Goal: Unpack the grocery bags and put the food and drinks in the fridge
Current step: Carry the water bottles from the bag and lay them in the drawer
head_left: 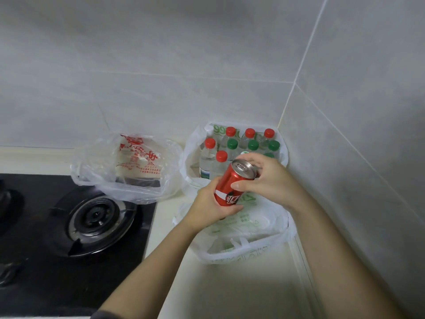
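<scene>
Can point(230, 180) within left grip point(210, 207), right grip point(271, 180)

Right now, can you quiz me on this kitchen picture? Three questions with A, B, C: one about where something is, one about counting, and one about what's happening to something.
1. Where does the bag of water bottles sit?
A) in the wall corner B) on the gas burner C) on the floor
2. How many red bottle caps show?
A) two B) five C) nine
3. What about the red cola can?
A) standing on the counter B) lying in a bag C) held by both hands

1 A: it sits where the two tiled walls meet.
2 B: five red caps show beside the green caps.
3 C: the left hand grips its bottom, the right hand its top.
</scene>
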